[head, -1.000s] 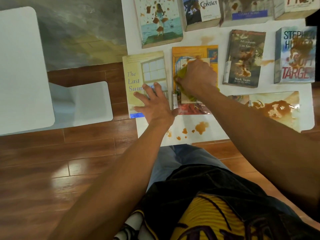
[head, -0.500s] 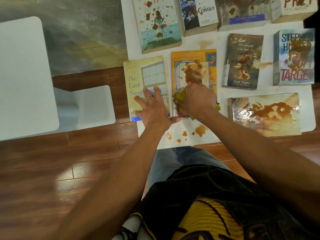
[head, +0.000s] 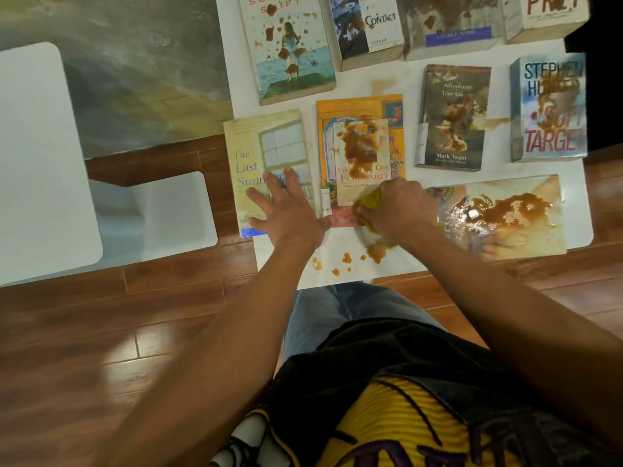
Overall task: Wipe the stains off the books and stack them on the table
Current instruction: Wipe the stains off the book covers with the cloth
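Note:
Several books lie flat on a white table (head: 559,237), most splashed with brown stains. My right hand (head: 397,207) grips a yellow-green cloth (head: 367,205) at the near edge of the orange book (head: 360,146), whose cover still carries a large brown stain. My left hand (head: 286,210) presses flat, fingers spread, on the pale yellow book (head: 263,156), which looks clean. To the right lies a wide glossy book (head: 499,217) with a big brown puddle on it.
Farther back are a seaside-cover book (head: 290,45), the Contact book (head: 367,28), the Mark Twain book (head: 451,119) and the Soft Target book (head: 549,109), all stained. Brown drops (head: 347,259) dot the table's near edge. A white table (head: 40,156) stands left over wooden floor.
My right hand has dragged the cloth from the middle of the orange book's cover down to its near edge. The stain on that cover is uncovered again. My left hand stayed put.

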Motion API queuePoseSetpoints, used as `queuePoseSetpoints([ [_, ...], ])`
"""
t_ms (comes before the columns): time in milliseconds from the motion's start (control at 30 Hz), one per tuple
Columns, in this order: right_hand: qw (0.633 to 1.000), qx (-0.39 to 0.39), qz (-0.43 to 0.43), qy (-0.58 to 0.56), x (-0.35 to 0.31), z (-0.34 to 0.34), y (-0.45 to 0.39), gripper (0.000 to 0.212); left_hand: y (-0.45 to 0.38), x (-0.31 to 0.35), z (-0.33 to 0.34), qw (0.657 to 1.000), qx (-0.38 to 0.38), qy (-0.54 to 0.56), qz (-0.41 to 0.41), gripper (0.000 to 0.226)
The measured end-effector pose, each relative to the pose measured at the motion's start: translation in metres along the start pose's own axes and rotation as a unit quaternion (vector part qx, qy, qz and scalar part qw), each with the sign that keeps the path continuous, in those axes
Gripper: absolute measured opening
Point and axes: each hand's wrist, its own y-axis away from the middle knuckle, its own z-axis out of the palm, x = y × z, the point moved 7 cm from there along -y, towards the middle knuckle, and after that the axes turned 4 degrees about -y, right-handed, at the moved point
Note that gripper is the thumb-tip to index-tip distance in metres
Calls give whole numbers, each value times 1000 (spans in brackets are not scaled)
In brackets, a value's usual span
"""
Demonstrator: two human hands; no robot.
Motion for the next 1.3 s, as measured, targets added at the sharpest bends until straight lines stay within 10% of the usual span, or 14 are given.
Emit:
queuePoseSetpoints([
  [1300, 997, 64, 31, 22, 15, -41, -50, 65, -2, 12, 10, 999, -4, -28, -22, 133],
])
